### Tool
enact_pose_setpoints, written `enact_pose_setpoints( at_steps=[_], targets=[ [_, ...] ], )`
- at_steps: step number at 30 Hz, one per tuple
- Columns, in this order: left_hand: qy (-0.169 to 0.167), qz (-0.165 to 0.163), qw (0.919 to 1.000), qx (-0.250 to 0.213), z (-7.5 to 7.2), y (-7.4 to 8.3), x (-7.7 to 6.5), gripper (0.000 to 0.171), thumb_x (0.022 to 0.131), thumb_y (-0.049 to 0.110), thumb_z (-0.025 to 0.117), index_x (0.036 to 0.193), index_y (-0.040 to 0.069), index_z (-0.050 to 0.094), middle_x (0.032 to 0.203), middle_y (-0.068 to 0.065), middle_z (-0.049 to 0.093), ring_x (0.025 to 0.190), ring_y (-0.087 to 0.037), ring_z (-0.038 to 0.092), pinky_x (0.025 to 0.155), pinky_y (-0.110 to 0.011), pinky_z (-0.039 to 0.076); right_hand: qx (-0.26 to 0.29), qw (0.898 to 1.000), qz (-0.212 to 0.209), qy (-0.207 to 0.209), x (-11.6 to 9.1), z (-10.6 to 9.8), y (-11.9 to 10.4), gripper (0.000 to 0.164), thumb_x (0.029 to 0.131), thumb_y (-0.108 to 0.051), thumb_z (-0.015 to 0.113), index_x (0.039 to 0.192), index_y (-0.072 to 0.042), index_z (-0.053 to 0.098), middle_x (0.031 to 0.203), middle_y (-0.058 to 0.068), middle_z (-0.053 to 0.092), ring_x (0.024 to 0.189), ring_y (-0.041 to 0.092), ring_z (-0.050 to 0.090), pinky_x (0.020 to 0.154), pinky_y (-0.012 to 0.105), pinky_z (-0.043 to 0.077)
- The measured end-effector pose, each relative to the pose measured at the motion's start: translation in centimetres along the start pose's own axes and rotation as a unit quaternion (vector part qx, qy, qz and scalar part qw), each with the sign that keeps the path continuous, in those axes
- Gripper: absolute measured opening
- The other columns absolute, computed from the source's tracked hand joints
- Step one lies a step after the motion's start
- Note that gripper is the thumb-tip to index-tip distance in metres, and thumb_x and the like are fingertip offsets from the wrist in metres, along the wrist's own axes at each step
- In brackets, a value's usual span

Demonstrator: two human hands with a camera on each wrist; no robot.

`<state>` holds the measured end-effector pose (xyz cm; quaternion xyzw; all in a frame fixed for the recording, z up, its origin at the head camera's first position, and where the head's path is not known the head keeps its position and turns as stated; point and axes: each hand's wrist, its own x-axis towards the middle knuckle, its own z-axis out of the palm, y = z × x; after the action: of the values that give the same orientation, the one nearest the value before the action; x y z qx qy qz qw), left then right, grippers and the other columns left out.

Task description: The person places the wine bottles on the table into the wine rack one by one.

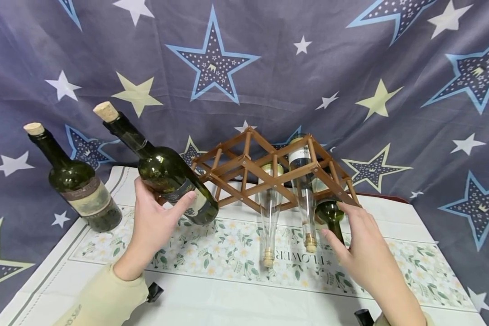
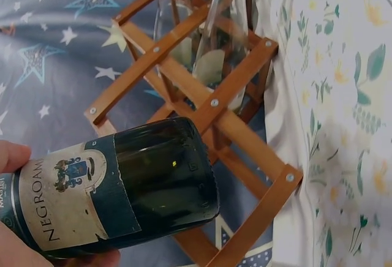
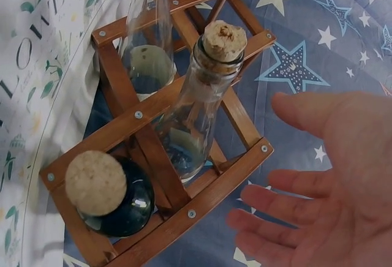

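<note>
My left hand point(image 1: 152, 222) grips a dark green wine bottle point(image 1: 167, 167), corked and tilted with its neck up to the left. In the left wrist view, the base of that bottle point(image 2: 165, 175) points towards the wooden wine rack point(image 2: 184, 83) and overlaps it. Two clear corked bottles point(image 1: 270, 203) point(image 1: 303, 192) lie in the rack, necks towards me. A green corked bottle point(image 1: 331, 212) sits in its right end. Beside this one is my right hand point(image 1: 364, 244); the right wrist view shows its fingers point(image 3: 275, 203) spread, holding nothing.
Another corked green wine bottle point(image 1: 87, 197) stands at the left of the table. A white tablecloth point(image 1: 228, 294) with a floral band covers the table, and a star-patterned curtain point(image 1: 277, 90) hangs close behind the rack.
</note>
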<state>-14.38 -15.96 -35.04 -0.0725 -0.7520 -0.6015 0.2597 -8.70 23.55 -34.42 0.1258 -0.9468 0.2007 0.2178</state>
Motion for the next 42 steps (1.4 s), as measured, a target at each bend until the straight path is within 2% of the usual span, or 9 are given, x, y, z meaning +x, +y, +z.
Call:
enact_pose_setpoints(
  at_steps=[6,13,17,23,29,36,42],
  targets=[
    [-0.015,0.004,0.9991,-0.04,1.0,0.5,-0.6,0.086,0.081,0.013,0.081,0.146,0.014,0.025,0.132,-0.001,0.046,0.113,-0.018,0.057,0.092,-0.029,0.049,0.011,1.0,-0.009,-0.013,0.5,0.2,-0.7,0.069,0.094,-0.042,0.066,0.145,-0.001,0.045,0.138,0.019,0.05,0.127,0.038,0.045,0.099,0.058,0.04],
    [-0.029,0.001,0.9967,-0.076,2.4,2.9,-1.3,0.081,0.083,0.005,0.078,0.144,0.008,0.025,0.131,-0.006,0.049,0.112,-0.022,0.058,0.093,-0.032,0.05,0.022,0.999,-0.025,-0.02,1.1,0.5,-1.8,0.072,0.094,-0.045,0.066,0.147,-0.003,0.043,0.139,0.014,0.05,0.127,0.032,0.045,0.1,0.054,0.04],
    [-0.032,0.004,0.9944,-0.1,3.2,3.4,-1.6,0.081,0.082,0.0,0.077,0.144,0.007,0.025,0.129,-0.009,0.052,0.109,-0.023,0.06,0.09,-0.033,0.051,0.027,0.999,-0.035,-0.018,1.4,0.7,-2.5,0.073,0.093,-0.046,0.066,0.148,-0.004,0.043,0.14,0.011,0.05,0.129,0.03,0.045,0.101,0.052,0.04],
    [-0.036,0.029,0.99,-0.133,4.1,2.6,-1.8,0.082,0.082,-0.002,0.076,0.146,0.011,0.026,0.128,-0.013,0.054,0.109,-0.026,0.061,0.089,-0.034,0.052,0.033,0.998,-0.053,-0.017,1.7,1.2,-3.4,0.074,0.092,-0.047,0.067,0.148,-0.005,0.044,0.142,0.01,0.049,0.132,0.028,0.044,0.104,0.05,0.039],
    [-0.038,0.037,0.9849,-0.165,5.3,1.4,-2.0,0.084,0.082,0.0,0.077,0.147,0.016,0.027,0.128,-0.013,0.055,0.108,-0.03,0.061,0.087,-0.037,0.053,0.033,0.997,-0.068,-0.022,2.0,1.8,-4.3,0.077,0.091,-0.053,0.065,0.149,-0.006,0.043,0.142,0.009,0.048,0.131,0.025,0.044,0.105,0.048,0.04],
    [-0.05,0.054,0.976,-0.205,6.3,1.6,-2.3,0.084,0.082,-0.002,0.077,0.148,0.016,0.028,0.13,-0.015,0.054,0.109,-0.033,0.061,0.089,-0.042,0.053,0.046,0.995,-0.085,-0.026,2.4,2.6,-5.5,0.081,0.089,-0.053,0.067,0.151,-0.008,0.04,0.144,0.008,0.047,0.135,0.024,0.041,0.108,0.046,0.038],
    [-0.056,0.059,0.9725,-0.218,7.0,2.1,-2.5,0.081,0.082,-0.004,0.076,0.146,0.015,0.03,0.128,-0.015,0.055,0.107,-0.033,0.061,0.086,-0.041,0.054,0.046,0.994,-0.098,-0.03,2.8,3.2,-6.3,0.082,0.089,-0.053,0.068,0.151,-0.006,0.04,0.146,0.009,0.046,0.138,0.025,0.038,0.111,0.045,0.034]
  ],
)
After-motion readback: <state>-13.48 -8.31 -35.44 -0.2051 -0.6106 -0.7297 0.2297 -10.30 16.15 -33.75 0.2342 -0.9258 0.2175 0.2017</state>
